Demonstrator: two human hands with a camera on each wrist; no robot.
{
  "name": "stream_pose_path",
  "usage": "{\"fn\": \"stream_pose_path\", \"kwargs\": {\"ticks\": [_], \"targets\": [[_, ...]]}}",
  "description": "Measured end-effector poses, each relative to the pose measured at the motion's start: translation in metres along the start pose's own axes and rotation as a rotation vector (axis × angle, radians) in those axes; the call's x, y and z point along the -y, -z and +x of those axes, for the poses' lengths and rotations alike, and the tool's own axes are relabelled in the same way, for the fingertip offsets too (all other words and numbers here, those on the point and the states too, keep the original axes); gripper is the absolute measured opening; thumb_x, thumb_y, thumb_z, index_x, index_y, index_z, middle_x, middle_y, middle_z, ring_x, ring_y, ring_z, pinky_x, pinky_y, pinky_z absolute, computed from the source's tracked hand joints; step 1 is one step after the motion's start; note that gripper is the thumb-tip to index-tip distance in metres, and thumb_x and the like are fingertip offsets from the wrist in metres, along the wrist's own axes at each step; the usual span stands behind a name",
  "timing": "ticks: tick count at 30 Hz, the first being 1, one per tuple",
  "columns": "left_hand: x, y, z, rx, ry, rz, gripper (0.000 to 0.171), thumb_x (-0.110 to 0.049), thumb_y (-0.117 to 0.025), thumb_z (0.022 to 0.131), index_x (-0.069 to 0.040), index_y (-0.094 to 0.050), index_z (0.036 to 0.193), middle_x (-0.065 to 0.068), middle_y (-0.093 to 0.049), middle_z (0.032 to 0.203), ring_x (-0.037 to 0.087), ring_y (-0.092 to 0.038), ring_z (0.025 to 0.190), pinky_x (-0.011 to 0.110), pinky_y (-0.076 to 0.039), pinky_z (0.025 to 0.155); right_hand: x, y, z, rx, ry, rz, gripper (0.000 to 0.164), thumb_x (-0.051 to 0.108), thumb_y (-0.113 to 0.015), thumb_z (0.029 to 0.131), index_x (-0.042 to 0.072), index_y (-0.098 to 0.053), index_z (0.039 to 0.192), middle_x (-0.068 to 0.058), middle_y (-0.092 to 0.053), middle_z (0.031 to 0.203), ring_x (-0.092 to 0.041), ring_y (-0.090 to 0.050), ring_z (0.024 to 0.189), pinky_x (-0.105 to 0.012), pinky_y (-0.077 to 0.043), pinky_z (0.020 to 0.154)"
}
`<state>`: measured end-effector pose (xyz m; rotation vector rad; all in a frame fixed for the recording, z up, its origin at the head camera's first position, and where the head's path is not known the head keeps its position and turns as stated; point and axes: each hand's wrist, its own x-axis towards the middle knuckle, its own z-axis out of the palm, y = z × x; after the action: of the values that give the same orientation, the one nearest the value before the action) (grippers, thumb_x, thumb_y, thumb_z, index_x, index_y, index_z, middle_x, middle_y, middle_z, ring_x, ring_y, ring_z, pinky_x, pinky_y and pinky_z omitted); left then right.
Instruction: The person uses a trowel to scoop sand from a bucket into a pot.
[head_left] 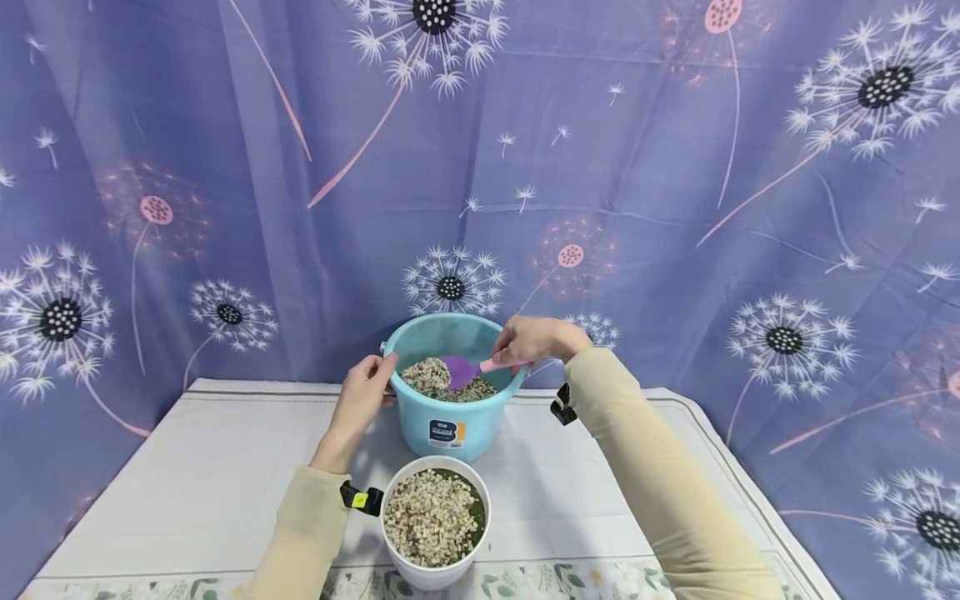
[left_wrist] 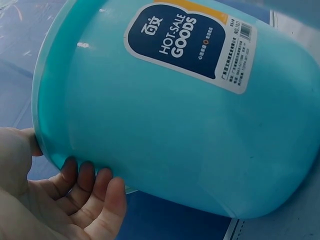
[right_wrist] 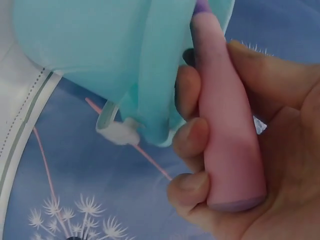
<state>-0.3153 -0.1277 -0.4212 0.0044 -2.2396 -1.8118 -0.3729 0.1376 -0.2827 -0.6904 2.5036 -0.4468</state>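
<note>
A light blue bucket (head_left: pixel 420 425) with a dark label stands on the table, pale grainy material (head_left: pixel 427 375) inside it. My left hand (head_left: pixel 360 396) grips its left rim; in the left wrist view the fingers (left_wrist: pixel 102 195) curl against the outer wall below the rim. In my right hand (head_left: pixel 536 337) is a small trowel (head_left: pixel 460 372) with a purple blade and pink handle (right_wrist: pixel 230 135), the fingers wrapped around the handle. The blade reaches down into the bucket, at the pale grains. Nearer to me sits a white pot (head_left: pixel 431 577) holding similar grains, with a green patch at its right side.
The white table (head_left: pixel 225 467) has a floral strip along its near side. Right behind the bucket hangs a purple-blue dandelion-print cloth (head_left: pixel 360 250). The white pot stands close in front of the bucket, beside my left wrist.
</note>
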Motion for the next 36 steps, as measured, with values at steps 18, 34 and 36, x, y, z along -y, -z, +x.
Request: {"fn": "stream_pose_path", "kwargs": {"ticks": [18,34,36], "targets": [[-0.002,0.002,-0.004,0.011,0.02,0.023,0.044,-0.045,-0.05,0.101,-0.002,-0.058,0.097,0.012,-0.059,0.087,0.028,-0.061,0.082,0.046,-0.056,0.074,-0.011,-0.018,-0.016,-0.181,0.004,0.215,0.024,0.014,-0.059,0.098,0.005,-0.069,0.118,-0.011,-0.07,0.103,-0.029,-0.063,0.096,-0.043,-0.049,0.09],[0.001,0.019,-0.012,0.17,0.014,-0.003,0.056,-0.05,-0.032,0.104,0.002,-0.053,0.111,0.019,-0.058,0.098,0.032,-0.059,0.092,0.039,-0.056,0.073,-0.017,-0.026,-0.027,-0.274,-0.032,0.192,0.026,0.024,-0.063,0.097,0.007,-0.071,0.115,-0.005,-0.072,0.095,-0.029,-0.066,0.098,-0.046,-0.047,0.096],[0.0,0.023,-0.016,0.198,0.009,-0.015,0.055,-0.048,-0.031,0.105,0.003,-0.052,0.11,0.019,-0.057,0.099,0.029,-0.059,0.091,0.037,-0.056,0.072,-0.017,-0.027,-0.03,-0.276,-0.035,0.188,0.028,0.024,-0.062,0.097,0.005,-0.07,0.117,-0.007,-0.072,0.098,-0.029,-0.066,0.098,-0.046,-0.047,0.096]]}}
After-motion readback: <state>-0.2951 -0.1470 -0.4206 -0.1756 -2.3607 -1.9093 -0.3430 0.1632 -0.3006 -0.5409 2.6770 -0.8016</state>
